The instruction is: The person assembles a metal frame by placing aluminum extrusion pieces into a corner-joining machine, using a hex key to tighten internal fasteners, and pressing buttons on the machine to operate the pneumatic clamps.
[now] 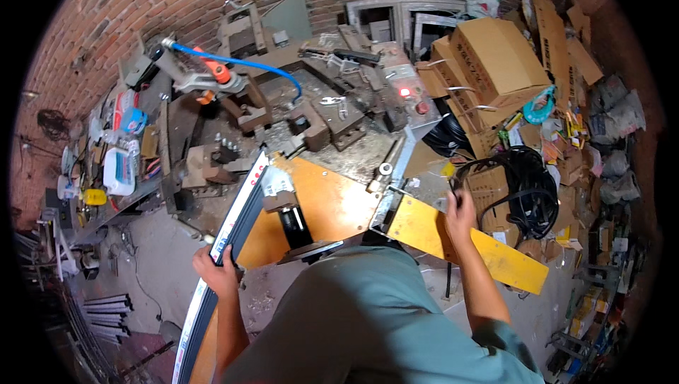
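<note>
"What is held?"
"One long dark strip [240,221], at eight o'clock; the left hand [216,272] clamps it."
"And the right hand [461,214]?"
"Near one yellow board [508,262], at four o'clock; its grip I cannot tell."

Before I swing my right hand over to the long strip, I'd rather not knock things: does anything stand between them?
Yes. Seen from above, between your right hand and the long strip come the metal bracket beside the orange plate, then the black cylinder, nearer the strip.
</note>
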`<state>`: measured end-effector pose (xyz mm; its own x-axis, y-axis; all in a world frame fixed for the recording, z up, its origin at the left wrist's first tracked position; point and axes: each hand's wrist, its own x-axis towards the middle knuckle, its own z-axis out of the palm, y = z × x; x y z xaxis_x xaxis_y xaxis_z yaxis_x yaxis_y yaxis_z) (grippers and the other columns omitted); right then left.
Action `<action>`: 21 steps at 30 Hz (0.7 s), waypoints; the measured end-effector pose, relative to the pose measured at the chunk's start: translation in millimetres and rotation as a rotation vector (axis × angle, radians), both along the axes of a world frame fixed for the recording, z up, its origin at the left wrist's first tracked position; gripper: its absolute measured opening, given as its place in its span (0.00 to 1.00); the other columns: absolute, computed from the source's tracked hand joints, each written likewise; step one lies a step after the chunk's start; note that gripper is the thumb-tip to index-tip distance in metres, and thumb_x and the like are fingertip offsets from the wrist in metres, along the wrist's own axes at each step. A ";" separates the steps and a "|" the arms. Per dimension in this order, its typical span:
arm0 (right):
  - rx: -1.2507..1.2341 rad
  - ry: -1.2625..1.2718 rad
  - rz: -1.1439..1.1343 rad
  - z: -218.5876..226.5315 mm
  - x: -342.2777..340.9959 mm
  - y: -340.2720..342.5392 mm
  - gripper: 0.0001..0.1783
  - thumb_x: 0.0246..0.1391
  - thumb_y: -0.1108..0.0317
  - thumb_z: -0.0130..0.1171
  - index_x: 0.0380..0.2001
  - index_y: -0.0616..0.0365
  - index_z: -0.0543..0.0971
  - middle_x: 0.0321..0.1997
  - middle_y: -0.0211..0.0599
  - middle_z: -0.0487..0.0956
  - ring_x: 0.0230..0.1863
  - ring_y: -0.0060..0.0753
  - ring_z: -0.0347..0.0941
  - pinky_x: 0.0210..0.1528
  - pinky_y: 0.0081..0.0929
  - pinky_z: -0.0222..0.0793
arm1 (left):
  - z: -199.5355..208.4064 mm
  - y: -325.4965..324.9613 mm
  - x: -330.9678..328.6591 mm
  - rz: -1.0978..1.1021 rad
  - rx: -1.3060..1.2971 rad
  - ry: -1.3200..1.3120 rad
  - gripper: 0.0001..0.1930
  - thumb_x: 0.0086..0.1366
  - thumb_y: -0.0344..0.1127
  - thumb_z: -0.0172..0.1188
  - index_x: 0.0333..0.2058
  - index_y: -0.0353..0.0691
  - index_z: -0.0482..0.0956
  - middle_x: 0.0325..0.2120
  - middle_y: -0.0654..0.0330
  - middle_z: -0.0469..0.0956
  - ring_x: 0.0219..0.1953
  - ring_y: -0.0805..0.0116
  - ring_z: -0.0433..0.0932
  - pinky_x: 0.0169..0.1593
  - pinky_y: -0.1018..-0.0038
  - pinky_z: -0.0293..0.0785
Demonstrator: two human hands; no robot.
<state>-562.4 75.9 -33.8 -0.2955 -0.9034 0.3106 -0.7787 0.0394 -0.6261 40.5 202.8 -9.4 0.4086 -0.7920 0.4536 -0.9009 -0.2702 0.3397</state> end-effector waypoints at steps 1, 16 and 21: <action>0.072 -0.024 -0.034 4.1 3.7 -31.1 0.19 0.68 0.55 0.63 0.37 0.63 0.76 0.32 0.54 0.78 0.37 0.63 0.76 0.41 0.47 0.72 | 3.8 -4.9 -5.1 0.001 0.008 0.015 0.22 0.62 0.40 0.77 0.46 0.33 0.79 0.46 0.44 0.77 0.51 0.41 0.74 0.56 0.52 0.70; 0.726 -0.040 -0.090 -60.5 -33.7 -333.1 0.54 0.44 0.23 0.72 0.50 0.71 0.86 0.54 0.60 0.86 0.58 0.58 0.83 0.60 0.49 0.75 | 8.0 -15.6 -13.4 0.111 0.094 0.050 0.23 0.61 0.42 0.76 0.47 0.34 0.77 0.44 0.44 0.77 0.48 0.40 0.75 0.54 0.53 0.72; 0.442 0.097 -0.130 -52.1 -6.8 -277.9 0.46 0.57 0.24 0.60 0.45 0.64 0.85 0.48 0.59 0.86 0.54 0.64 0.82 0.56 0.52 0.75 | 14.0 -37.7 -33.2 0.140 0.079 -0.066 0.22 0.63 0.43 0.74 0.48 0.34 0.80 0.45 0.45 0.77 0.49 0.41 0.75 0.55 0.52 0.71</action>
